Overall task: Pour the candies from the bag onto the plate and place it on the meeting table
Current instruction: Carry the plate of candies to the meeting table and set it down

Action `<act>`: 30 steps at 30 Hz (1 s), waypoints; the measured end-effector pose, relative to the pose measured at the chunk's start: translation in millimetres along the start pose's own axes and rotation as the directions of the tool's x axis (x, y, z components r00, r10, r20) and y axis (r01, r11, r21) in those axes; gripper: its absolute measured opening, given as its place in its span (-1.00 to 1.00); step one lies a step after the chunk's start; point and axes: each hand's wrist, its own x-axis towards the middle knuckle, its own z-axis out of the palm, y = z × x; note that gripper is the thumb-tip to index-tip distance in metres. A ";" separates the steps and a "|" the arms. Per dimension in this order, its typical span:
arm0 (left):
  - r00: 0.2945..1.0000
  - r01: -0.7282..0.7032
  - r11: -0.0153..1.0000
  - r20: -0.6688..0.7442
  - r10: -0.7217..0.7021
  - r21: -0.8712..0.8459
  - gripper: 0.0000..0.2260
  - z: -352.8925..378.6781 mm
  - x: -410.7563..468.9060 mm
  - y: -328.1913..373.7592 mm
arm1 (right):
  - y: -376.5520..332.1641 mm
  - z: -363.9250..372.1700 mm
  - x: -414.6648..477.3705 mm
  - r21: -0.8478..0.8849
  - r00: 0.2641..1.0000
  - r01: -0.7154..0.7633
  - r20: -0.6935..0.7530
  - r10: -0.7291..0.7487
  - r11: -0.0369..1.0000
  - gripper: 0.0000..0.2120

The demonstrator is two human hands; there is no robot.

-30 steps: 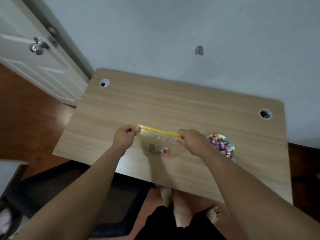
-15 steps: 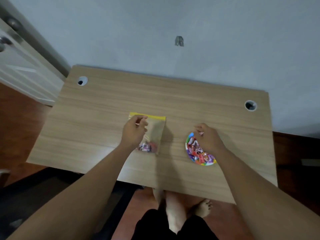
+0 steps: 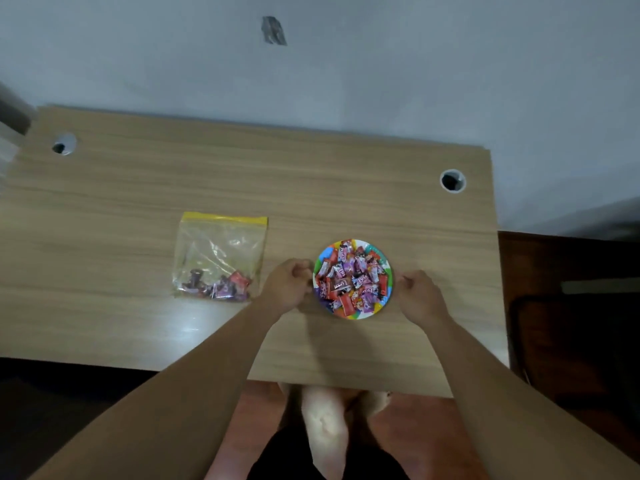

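Observation:
A small round plate (image 3: 362,316) with a colourful rim sits on the wooden table (image 3: 242,168), right of centre, heaped with wrapped candies (image 3: 351,277). My left hand (image 3: 287,287) is curled against the plate's left rim. My right hand (image 3: 417,294) is curled against the right rim, so both hands hold the plate by its edges. The clear zip bag (image 3: 221,244) with a yellow seal strip lies flat on the table to the left, apart from both hands. A few candies (image 3: 221,287) lie in the bag's near end.
Two round cable holes are set into the table at far left (image 3: 64,144) and far right (image 3: 452,180). A grey wall runs behind the table. The near table edge is just in front of my legs, with a dark chair (image 3: 571,341) at the right.
My left hand let go of the bag, which now lies flat, and moved right to the plate. My right hand shifted to the plate's right rim. The view swung left.

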 end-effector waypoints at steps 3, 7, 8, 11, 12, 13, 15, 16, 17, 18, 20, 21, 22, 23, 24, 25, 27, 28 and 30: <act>0.999 -0.024 1.000 -0.024 0.025 0.018 -0.82 19.1 5.0 -9.7 | 44.9 22.5 37.6 0.096 0.996 0.035 0.078 -0.042 0.995 -0.61; 0.994 0.003 0.999 -0.106 0.002 0.050 -0.95 23.3 26.2 -33.7 | 60.2 39.8 54.7 0.223 0.993 0.059 0.087 -0.080 0.973 -0.62; 0.993 0.001 0.999 -0.116 0.003 0.035 -0.95 24.3 29.8 -38.4 | 57.5 39.4 53.1 0.239 0.994 0.049 0.080 -0.070 0.970 -0.65; 0.990 0.011 1.000 -0.143 -0.013 -0.018 -0.90 28.1 17.9 -29.2 | 24.6 20.1 23.1 0.228 0.998 0.037 0.049 -0.049 0.973 -0.87; 0.989 0.009 1.000 -0.151 -0.013 -0.030 -0.85 29.4 12.3 -23.4 | 17.4 15.8 16.6 0.218 0.998 0.039 0.034 -0.048 0.975 -0.86; 0.987 0.008 0.999 -0.162 -0.014 -0.037 -0.82 30.6 7.6 -18.1 | 13.6 12.7 12.6 0.212 0.999 0.041 0.026 -0.048 0.976 -0.84; 0.987 0.007 0.999 -0.163 -0.013 -0.038 -0.84 33.3 4.5 -13.1 | 10.2 7.8 7.2 0.214 0.999 0.032 0.016 -0.037 0.976 -0.81; 0.988 0.012 0.999 -0.156 -0.020 -0.047 -0.88 33.7 1.6 -8.9 | 9.4 5.4 4.6 0.220 0.999 0.027 0.013 -0.031 0.975 -0.80; 0.988 0.008 0.999 -0.155 -0.015 -0.041 -0.92 33.0 0.0 -5.4 | 8.6 2.4 1.8 0.230 1.000 0.023 0.014 -0.027 0.973 -0.80; 0.988 -0.013 1.000 -0.156 0.009 -0.025 -0.93 32.0 -0.4 -1.6 | 7.8 -0.8 -0.8 0.244 1.000 0.022 0.014 -0.026 0.970 -0.82; 0.988 -0.059 0.998 -0.139 0.062 0.022 -0.91 28.0 -1.6 7.3 | 7.8 -7.8 -5.3 0.272 1.000 0.031 -0.005 -0.031 0.962 -0.91; 0.990 -0.071 0.997 -0.120 0.074 0.028 -0.87 25.2 -4.1 13.2 | 8.7 -11.2 -6.6 0.291 0.999 0.037 -0.018 -0.034 0.956 -0.90; 0.991 -0.088 0.996 -0.101 0.090 0.023 -0.85 22.6 -4.7 18.0 | 10.8 -13.5 -6.9 0.314 0.999 0.039 -0.027 -0.033 0.949 -0.89; 0.990 -0.110 0.994 -0.085 0.112 0.022 -0.86 20.6 -6.4 24.5 | 5.3 -20.0 -13.7 0.332 0.999 0.047 -0.041 -0.035 0.942 -0.90; 0.988 -0.133 0.991 -0.077 0.134 0.021 -0.88 18.9 -11.4 33.7 | -0.6 -26.3 -20.4 0.342 0.997 0.057 -0.060 -0.038 0.938 -0.90; 0.987 -0.148 0.989 -0.063 0.148 0.015 -0.89 18.0 -19.3 45.2 | -8.4 -33.4 -29.3 0.342 0.996 0.063 -0.082 -0.037 0.938 -0.91; 0.986 -0.164 0.986 -0.045 0.163 -0.010 -0.94 16.9 -32.0 67.7 | -17.7 -45.0 -43.0 0.355 0.992 0.068 -0.128 -0.024 0.932 -0.90; 0.985 -0.170 0.985 -0.031 0.169 -0.025 -0.94 16.7 -38.2 77.8 | -20.7 -50.1 -49.4 0.368 0.988 0.069 -0.153 -0.013 0.927 -0.89; 0.982 -0.190 0.982 0.014 0.190 -0.022 -0.93 16.5 -47.5 96.1 | -24.9 -60.2 -61.5 0.399 0.980 0.073 -0.197 0.008 0.914 -0.86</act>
